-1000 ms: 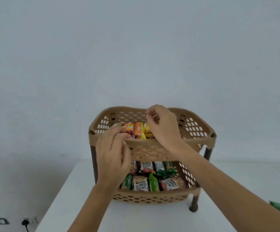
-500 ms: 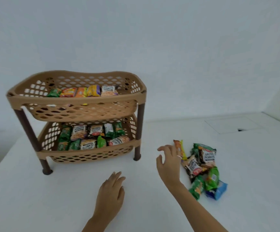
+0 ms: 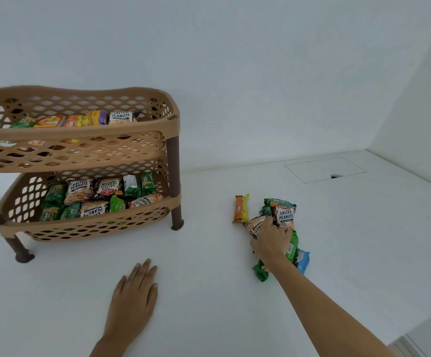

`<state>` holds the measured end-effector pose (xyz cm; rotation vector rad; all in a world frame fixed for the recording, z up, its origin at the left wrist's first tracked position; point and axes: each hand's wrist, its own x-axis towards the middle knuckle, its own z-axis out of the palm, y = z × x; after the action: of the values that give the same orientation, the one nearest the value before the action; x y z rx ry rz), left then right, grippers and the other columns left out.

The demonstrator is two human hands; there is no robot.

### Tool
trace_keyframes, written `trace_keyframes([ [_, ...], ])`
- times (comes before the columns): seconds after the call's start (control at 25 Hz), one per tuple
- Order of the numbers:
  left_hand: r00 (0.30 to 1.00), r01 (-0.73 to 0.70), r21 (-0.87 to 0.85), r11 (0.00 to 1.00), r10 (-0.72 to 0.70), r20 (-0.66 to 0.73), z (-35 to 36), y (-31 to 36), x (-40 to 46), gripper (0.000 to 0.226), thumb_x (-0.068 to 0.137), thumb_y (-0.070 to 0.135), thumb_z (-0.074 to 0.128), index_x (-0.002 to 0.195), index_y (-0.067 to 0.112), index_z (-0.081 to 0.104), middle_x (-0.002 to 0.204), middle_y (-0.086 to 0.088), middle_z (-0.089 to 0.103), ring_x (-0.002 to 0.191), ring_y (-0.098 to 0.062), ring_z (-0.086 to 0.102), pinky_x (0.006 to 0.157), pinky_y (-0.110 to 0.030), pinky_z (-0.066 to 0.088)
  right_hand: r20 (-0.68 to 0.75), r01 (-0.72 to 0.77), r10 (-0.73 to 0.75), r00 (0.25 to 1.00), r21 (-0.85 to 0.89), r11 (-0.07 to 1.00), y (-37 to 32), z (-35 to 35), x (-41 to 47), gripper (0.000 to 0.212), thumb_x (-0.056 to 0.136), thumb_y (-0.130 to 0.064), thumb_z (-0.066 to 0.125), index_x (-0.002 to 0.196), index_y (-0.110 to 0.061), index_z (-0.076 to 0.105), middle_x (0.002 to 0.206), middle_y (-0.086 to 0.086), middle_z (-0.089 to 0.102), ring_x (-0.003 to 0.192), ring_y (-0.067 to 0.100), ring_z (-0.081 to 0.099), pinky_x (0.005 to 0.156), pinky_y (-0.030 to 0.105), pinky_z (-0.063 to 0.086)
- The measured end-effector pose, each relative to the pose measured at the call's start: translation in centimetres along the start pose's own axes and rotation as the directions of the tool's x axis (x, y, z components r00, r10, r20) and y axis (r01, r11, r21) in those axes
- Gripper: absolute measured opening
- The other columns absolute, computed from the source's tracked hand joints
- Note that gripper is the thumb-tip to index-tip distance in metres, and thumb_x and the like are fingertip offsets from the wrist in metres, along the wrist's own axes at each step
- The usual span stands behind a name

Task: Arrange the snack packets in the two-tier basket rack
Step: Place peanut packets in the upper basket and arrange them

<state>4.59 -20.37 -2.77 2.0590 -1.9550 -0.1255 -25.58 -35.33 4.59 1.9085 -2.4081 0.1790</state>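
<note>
The right hand is reaching into the loose pile of packets on the white table, fingers closing around a salted peanuts packet and tipping it upright. An orange and yellow packet is lying just beside the pile, on its left. The left hand is lying open and flat on the table, holding nothing. The two-tier rack is standing well to the left, packets sitting in both the upper basket and the lower basket.
</note>
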Motion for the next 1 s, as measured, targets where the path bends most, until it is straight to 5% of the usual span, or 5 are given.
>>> trace_keyframes([
  [0.24, 0.987, 0.140, -0.253, 0.957, -0.114, 0.116, -2.0, 1.3, 1.5, 0.046, 0.098, 0.034, 0.038, 0.142, 0.021, 0.041, 0.149, 0.001, 0.042, 0.139, -0.016, 0.035, 0.110, -0.033, 0.031, -0.103, -0.014, 0.083, 0.991, 0.540, 0.841, -1.0, -4.0, -1.3, 0.047, 0.075, -0.034, 0.064, 0.108, -0.011, 0.038, 0.098, 0.011, 0.063, 0.097, 0.035, 0.058, 0.086, 0.042, 0.045],
  [0.36, 0.958, 0.279, -0.780, 0.561, -0.113, 0.262, -6.7, 5.5, 3.7, 0.044, 0.091, 0.045, 0.056, 0.131, 0.028, 0.049, 0.122, 0.006, 0.062, 0.122, -0.015, 0.055, 0.090, -0.026, 0.044, -0.168, 0.214, -0.134, 0.977, 0.824, 0.525, -3.1, -7.2, -3.2, 0.045, 0.073, -0.025, 0.067, 0.105, -0.023, 0.037, 0.091, 0.001, 0.058, 0.091, 0.027, 0.056, 0.065, 0.036, 0.050],
  [0.6, 0.973, 0.065, -0.996, -0.058, -0.217, 0.077, -17.9, 11.4, 7.8, 0.053, 0.074, 0.044, 0.076, 0.117, 0.029, 0.049, 0.114, -0.003, 0.067, 0.095, -0.020, 0.071, 0.079, -0.037, 0.059, -0.542, 0.689, -0.434, 0.720, 0.635, 0.350, -9.7, -14.4, -6.0, 0.040, 0.071, -0.016, 0.074, 0.106, -0.022, 0.057, 0.109, -0.003, 0.051, 0.102, 0.014, 0.048, 0.079, 0.027, 0.042],
  [0.84, 0.935, -0.198, -0.973, -0.121, -0.320, -0.151, -28.0, 7.9, 10.2, 0.039, 0.080, 0.017, 0.075, 0.110, 0.021, 0.050, 0.108, -0.011, 0.068, 0.090, -0.021, 0.072, 0.075, -0.036, 0.061, -0.307, 0.222, -0.517, 0.799, 0.950, -0.220, -16.4, -24.0, -5.8, 0.044, 0.081, -0.035, 0.072, 0.118, -0.049, 0.052, 0.118, -0.007, 0.064, 0.106, 0.009, 0.065, 0.082, 0.029, 0.058],
  [1.0, 0.937, -0.172, -0.979, 0.113, -0.289, -0.198, -32.9, 4.2, 11.9, 0.049, 0.082, 0.035, 0.073, 0.120, 0.019, 0.048, 0.116, -0.008, 0.065, 0.092, -0.018, 0.072, 0.082, -0.038, 0.060, -0.189, 0.093, -0.494, 0.848, 0.973, -0.213, -22.3, -27.6, -3.3, 0.062, 0.077, -0.028, 0.078, 0.127, -0.030, 0.041, 0.119, 0.011, 0.062, 0.105, 0.025, 0.067, 0.089, 0.047, 0.055],
])
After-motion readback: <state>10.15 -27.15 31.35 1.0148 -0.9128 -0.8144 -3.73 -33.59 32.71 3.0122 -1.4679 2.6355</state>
